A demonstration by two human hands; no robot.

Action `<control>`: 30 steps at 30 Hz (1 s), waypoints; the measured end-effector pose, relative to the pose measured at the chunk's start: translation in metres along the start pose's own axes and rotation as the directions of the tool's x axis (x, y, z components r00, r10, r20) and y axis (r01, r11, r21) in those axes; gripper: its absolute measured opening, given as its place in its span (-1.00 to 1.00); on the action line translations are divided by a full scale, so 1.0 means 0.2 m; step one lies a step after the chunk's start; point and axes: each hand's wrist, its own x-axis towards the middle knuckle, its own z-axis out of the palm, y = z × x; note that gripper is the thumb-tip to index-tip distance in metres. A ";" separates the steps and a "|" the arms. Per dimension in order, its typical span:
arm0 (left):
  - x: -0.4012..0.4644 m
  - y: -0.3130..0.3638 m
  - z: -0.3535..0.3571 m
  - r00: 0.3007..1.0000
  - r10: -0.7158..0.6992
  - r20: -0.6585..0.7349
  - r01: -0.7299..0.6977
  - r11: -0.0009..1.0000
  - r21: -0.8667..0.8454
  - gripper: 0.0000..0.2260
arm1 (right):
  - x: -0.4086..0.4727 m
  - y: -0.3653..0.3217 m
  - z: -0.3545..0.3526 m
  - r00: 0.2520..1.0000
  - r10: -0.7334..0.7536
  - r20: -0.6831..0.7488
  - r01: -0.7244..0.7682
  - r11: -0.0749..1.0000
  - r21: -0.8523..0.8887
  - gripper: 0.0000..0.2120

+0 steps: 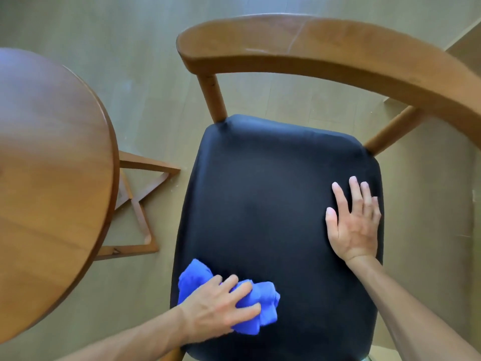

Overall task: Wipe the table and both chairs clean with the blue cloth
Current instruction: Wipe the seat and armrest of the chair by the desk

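A wooden chair with a curved backrest [325, 45] and a black padded seat [265, 204] stands right below me. My left hand [221, 306] presses a bunched blue cloth [257, 306] onto the seat's near left corner, fingers closed over it. On the seat's right side my right hand [354, 220] lies flat, fingers spread, holding nothing. The round wooden table [52, 178] fills the left of the view. No second chair shows in this view.
The table's wooden base legs [140, 204] stick out on the floor between table and chair. Pale wood-look flooring [130, 48] surrounds the furniture. A lighter wall or skirting edge [466, 50] shows at the upper right.
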 end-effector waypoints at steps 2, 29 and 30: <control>0.11 -0.10 -0.05 1.000 0.024 -0.014 -0.023 0.999 0.044 -0.70 | 0.00 0.00 0.00 1.000 0.003 -0.001 -0.003 1.000 -0.007 -0.49; 0.37 -0.40 -0.31 0.737 -0.634 -0.234 0.507 0.747 -0.430 -0.55 | 0.08 -0.09 -0.24 0.975 -0.186 0.124 0.147 0.951 0.271 -0.54; 0.32 -0.49 -0.31 0.675 -0.710 -0.200 0.612 0.690 -0.387 -0.53 | 0.05 -0.15 -0.29 0.943 -0.324 0.078 0.278 0.894 0.351 -0.57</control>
